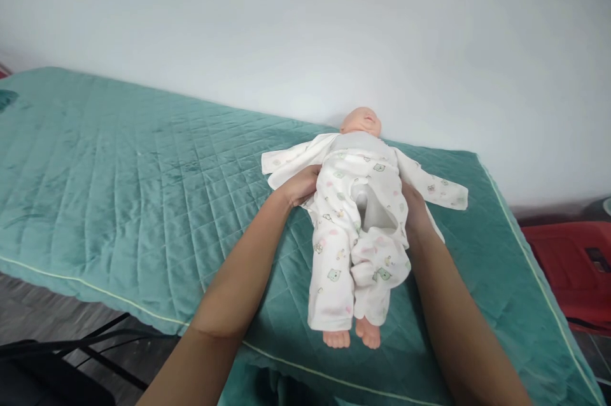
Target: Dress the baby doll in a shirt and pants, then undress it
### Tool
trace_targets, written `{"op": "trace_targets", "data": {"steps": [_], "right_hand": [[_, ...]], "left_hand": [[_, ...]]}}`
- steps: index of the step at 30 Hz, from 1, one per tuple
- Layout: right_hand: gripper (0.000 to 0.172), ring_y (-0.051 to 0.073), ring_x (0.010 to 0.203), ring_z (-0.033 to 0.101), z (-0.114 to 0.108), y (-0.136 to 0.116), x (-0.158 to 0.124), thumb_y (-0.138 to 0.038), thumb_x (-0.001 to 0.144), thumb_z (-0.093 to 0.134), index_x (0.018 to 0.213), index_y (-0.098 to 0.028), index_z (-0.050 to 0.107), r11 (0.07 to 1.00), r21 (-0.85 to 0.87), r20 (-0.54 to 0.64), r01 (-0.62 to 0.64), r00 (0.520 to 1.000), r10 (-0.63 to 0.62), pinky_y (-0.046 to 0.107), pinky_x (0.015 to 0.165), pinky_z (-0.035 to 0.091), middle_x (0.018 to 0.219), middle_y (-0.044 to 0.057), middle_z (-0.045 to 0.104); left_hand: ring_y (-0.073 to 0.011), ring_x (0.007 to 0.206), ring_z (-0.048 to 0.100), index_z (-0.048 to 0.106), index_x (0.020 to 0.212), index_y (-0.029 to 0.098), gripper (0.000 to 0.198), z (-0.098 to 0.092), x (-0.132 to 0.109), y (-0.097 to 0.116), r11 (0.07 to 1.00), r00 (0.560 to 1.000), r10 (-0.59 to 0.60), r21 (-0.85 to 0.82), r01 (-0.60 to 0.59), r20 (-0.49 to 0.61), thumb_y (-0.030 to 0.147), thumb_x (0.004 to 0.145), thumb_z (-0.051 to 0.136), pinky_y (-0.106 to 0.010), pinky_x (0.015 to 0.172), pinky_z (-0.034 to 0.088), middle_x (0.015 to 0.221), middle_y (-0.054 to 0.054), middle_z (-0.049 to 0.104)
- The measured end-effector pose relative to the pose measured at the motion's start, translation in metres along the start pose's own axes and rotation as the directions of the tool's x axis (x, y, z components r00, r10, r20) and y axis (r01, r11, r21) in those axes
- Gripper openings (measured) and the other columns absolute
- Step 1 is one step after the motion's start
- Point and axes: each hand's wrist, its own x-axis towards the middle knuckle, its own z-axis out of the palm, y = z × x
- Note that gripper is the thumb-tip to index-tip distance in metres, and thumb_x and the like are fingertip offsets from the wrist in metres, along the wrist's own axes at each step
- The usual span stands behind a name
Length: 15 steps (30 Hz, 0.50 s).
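A baby doll [361,121] lies on its back on a green quilted cover, head by the wall and bare feet towards me. It wears white printed pants [334,266] with an open crotch, pulled up to the belly. A white printed baby top [432,186] is spread beneath it, sleeves out to both sides. My left hand [304,185] is closed at the pants' left side near the waist, its fingertips partly hidden. On the other side my right hand [414,207] grips the pants at the hip, with most of its fingers hidden behind the fabric.
The green quilted cover [119,189] stretches far to the left along a white wall [286,30]. A red plastic object [568,259] stands beyond the right edge. Dark chair-like bars [102,349] are at lower left, above a grey floor.
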Motion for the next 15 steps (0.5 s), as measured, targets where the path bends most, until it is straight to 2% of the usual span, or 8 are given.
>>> {"op": "trace_targets", "data": {"steps": [4, 7, 12, 15], "right_hand": [[0.035, 0.029, 0.102, 0.065, 0.000, 0.005, 0.002, -0.052, 0.077, 0.071, 0.095, -0.022, 0.072, 0.989, 0.148, 0.066, 0.029, 0.997, -0.039, 0.042, 0.085, 0.054, 0.106, 0.007, 0.072], [0.030, 0.029, 0.111, 0.062, -0.001, 0.002, 0.003, -0.047, 0.077, 0.070, 0.094, -0.022, 0.072, 0.992, 0.108, 0.058, 0.069, 0.995, -0.075, 0.039, 0.090, 0.052, 0.112, 0.008, 0.071], [0.028, 0.030, 0.117, 0.059, -0.003, -0.002, 0.004, -0.047, 0.079, 0.066, 0.095, -0.023, 0.070, 0.996, 0.024, 0.039, 0.085, 0.996, -0.086, 0.038, 0.093, 0.050, 0.109, 0.006, 0.072], [0.028, 0.030, 0.123, 0.056, -0.002, -0.005, 0.002, -0.046, 0.079, 0.066, 0.094, -0.023, 0.070, 0.995, 0.011, 0.048, 0.103, 0.994, -0.103, 0.039, 0.097, 0.049, 0.114, 0.006, 0.072]], "left_hand": [[-0.0181, 0.069, 0.070, 0.074, 0.097, 0.012, 0.026, -0.001, 0.001, -0.002, 1.000, 1.000, -0.007, -0.001, 0.007, -0.003, 0.020, 0.073, 0.072, -0.026, 0.064, 0.053, 0.082, -0.008, 0.078], [-0.0173, 0.069, 0.070, 0.073, 0.096, 0.012, 0.026, -0.002, 0.003, -0.003, 1.000, 1.000, -0.006, -0.012, 0.006, 0.009, 0.014, 0.070, 0.070, -0.026, 0.067, 0.055, 0.082, -0.007, 0.077], [-0.0197, 0.081, 0.073, 0.073, 0.097, 0.013, 0.029, -0.002, 0.003, -0.003, 1.000, 0.999, 0.020, -0.022, -0.019, 0.039, 0.011, 0.068, 0.069, -0.028, 0.075, 0.056, 0.084, -0.008, 0.078], [-0.0192, 0.078, 0.073, 0.073, 0.099, 0.012, 0.030, -0.001, 0.002, -0.002, 1.000, 0.999, 0.013, -0.009, -0.013, 0.034, 0.011, 0.069, 0.070, -0.028, 0.075, 0.057, 0.083, -0.008, 0.078]]}}
